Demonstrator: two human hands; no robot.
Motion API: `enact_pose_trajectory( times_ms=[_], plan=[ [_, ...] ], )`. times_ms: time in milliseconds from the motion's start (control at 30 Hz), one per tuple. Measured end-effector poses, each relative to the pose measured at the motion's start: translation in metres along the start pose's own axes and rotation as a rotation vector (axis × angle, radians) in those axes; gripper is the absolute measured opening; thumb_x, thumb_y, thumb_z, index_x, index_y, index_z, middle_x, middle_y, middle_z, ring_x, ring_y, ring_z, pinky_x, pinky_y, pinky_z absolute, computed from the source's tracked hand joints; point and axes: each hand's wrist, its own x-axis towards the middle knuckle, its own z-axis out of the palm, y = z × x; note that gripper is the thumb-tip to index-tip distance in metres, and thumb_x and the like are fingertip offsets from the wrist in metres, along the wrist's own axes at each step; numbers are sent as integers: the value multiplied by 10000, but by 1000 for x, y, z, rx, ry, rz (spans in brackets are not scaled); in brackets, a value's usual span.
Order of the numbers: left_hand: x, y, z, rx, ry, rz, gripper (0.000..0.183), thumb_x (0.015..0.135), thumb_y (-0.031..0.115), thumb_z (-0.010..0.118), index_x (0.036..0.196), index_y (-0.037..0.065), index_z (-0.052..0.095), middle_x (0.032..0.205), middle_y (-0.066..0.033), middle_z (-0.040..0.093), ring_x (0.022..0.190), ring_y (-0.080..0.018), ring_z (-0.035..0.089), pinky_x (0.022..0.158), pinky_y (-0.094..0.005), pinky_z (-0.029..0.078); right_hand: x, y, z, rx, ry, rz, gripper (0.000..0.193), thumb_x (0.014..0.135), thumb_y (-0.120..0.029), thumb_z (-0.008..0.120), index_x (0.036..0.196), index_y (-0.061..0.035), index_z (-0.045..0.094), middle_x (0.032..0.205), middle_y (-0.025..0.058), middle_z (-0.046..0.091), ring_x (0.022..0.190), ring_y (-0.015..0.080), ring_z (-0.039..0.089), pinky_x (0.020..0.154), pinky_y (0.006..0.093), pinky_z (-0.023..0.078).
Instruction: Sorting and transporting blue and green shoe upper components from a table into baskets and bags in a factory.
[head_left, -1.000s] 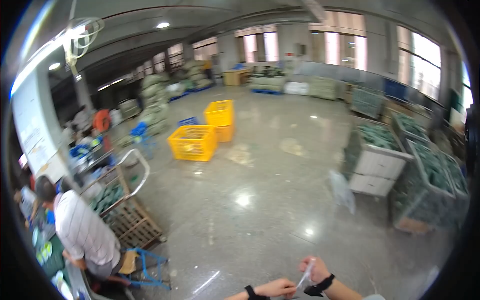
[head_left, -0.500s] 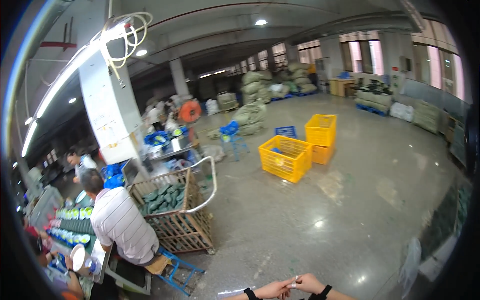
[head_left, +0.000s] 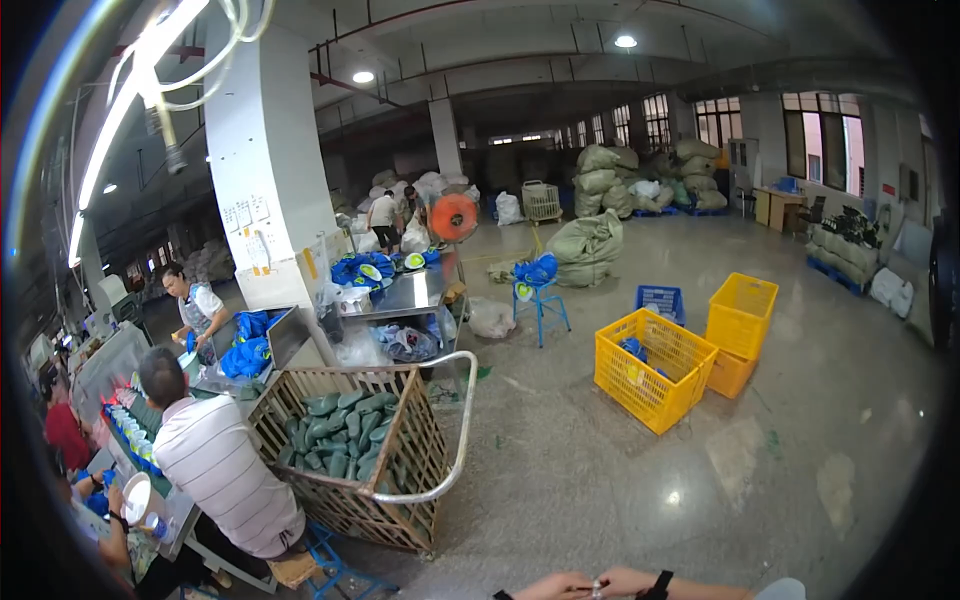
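My left hand [head_left: 558, 586] and my right hand [head_left: 627, 581] meet at the lower edge, a dark band on each wrist. Their fingers are drawn together and touch; a small pale, shiny spot shows between them, too small to name. The lower parts of both hands are cut off by the edge of the picture. Ahead and to the left stands a slatted cart [head_left: 408, 436] with a pale curved handle [head_left: 464, 425]. Dark green shoe lasts [head_left: 340, 432] fill it, well apart from my hands.
Yellow crates [head_left: 640, 398] stand on the floor to the right, by a blue crate [head_left: 675, 290]. A person in a striped shirt [head_left: 225, 470] sits at a workbench on the left. Beyond are a blue stool [head_left: 545, 312], an orange fan [head_left: 453, 217] and stacked sacks [head_left: 585, 245].
The view has turned left, and the cart, pillar and crates appear larger and nearer. My hands stay together but sit lower in the picture.
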Motion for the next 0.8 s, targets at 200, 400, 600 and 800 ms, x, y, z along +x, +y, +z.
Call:
enact_pose_trajectory(
  times_ms=[200,400,600,800],
  plan=[
    [164,-82,-74,335,-94,123,245,920,209,447,1141,133,520,783,-79,566,695,-217,546,657,-321,449,38,-9,-149,33,192,247,175,771,-151,663,864,-4,642,803,32,622,768,92,545,695,245,433],
    [315,-104,-164,-23,-110,-153,197,895,216,487,949,45,567,795,-85,569,673,-217,518,632,-325,406,99,37,-305,579,629,-45,56,775,-38,605,802,7,626,796,46,587,763,146,557,704,262,445],
    [408,-143,-243,-133,-21,-274,215,891,244,505,849,34,524,843,-51,514,753,-151,489,674,-281,396,192,112,-475,463,651,-51,75,798,-131,601,828,-64,589,769,67,578,755,206,573,674,331,462],
    [484,-151,-312,-197,202,-67,111,845,146,571,860,50,518,1028,-56,516,1006,-207,461,871,-330,354,307,107,-597,-880,352,-517,154,775,-201,549,898,-115,514,865,82,579,850,285,556,684,381,439]
  ],
)
